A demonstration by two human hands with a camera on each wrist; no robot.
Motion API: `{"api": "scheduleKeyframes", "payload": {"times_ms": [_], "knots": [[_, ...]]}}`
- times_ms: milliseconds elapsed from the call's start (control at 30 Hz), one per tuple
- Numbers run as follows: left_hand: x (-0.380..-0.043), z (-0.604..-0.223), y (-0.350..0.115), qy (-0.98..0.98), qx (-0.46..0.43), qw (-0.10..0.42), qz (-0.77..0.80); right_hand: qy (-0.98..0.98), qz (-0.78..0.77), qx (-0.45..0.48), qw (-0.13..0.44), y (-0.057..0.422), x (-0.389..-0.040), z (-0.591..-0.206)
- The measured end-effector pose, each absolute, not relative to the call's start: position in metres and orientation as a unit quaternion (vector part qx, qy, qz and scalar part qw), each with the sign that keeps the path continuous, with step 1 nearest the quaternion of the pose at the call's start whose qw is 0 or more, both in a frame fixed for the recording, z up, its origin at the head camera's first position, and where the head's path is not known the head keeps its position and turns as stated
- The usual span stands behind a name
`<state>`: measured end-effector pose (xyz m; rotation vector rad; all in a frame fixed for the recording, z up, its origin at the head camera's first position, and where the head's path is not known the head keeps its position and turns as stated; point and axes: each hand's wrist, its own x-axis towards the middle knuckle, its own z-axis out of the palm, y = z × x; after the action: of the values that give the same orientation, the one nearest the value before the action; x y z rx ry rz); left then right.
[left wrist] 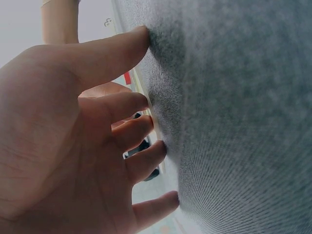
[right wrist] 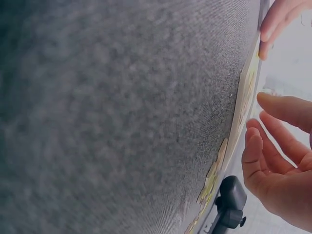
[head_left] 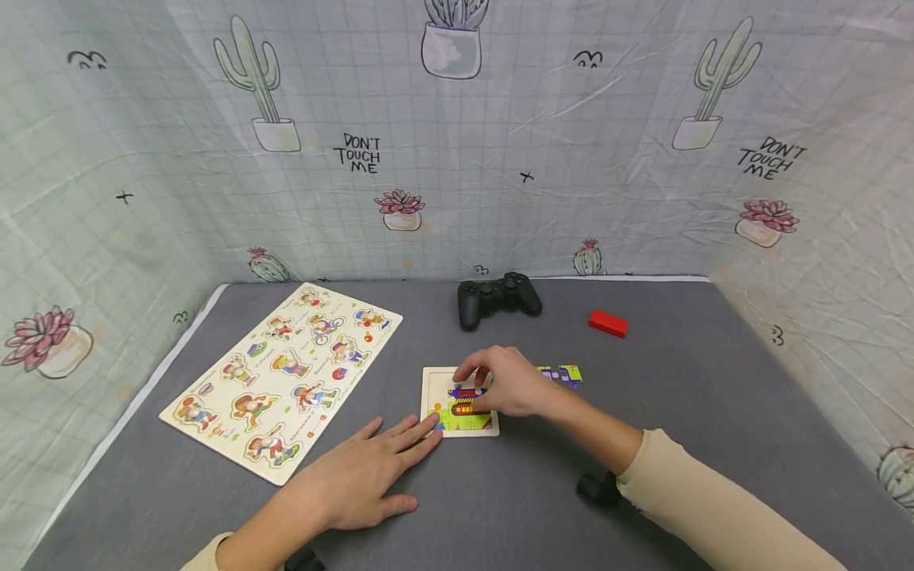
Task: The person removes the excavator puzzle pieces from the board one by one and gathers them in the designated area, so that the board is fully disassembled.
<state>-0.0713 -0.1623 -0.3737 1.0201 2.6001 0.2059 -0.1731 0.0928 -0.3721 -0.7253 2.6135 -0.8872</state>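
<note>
A small square puzzle board [head_left: 435, 381] lies in the middle of the table, its lower part filled with green, yellow, orange and purple pieces. My left hand [head_left: 374, 472] spreads flat beside it, with fingertips on its lower left corner. The left wrist view shows this palm [left wrist: 73, 146] and the parted fingers reaching the cloth. Over the board, my right hand [head_left: 510, 385] bends its fingers around a purple-red puzzle piece [head_left: 467, 392]. In the right wrist view, thumb and fingers [right wrist: 258, 165] stand apart with nothing visible between them. Loose puzzle pieces [head_left: 564, 374] lie partly behind the right wrist.
A large wooden board with pictures of children [head_left: 243, 373] lies slanted at the left. Toward the back sit a black game controller [head_left: 498, 299] and a red block [head_left: 608, 323]. Grey cloth [head_left: 678, 381] covers the table, and a printed curtain [head_left: 500, 143] surrounds it.
</note>
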Motion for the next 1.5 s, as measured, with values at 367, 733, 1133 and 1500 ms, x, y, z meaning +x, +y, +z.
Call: {"api": "scheduleKeyframes", "payload": {"times_ms": [367,733,1133,1500], "knots": [[-0.07,-0.377,-0.162,0.916,0.365,0.152,0.066,0.914,-0.286,-0.254,0.132,0.086,-0.172,-0.376],[-0.069,-0.376,-0.163,0.916,0.364,0.152,0.068,0.909,-0.28,-0.279,0.131,0.083,-0.174,-0.377],[-0.069,-0.377,-0.163,0.917,0.365,0.148,0.069,0.91,-0.258,-0.298,0.125,0.082,-0.174,-0.377],[-0.07,-0.375,-0.163,0.917,0.365,0.149,0.064,0.907,-0.265,-0.304,0.119,0.081,-0.172,-0.375]]}}
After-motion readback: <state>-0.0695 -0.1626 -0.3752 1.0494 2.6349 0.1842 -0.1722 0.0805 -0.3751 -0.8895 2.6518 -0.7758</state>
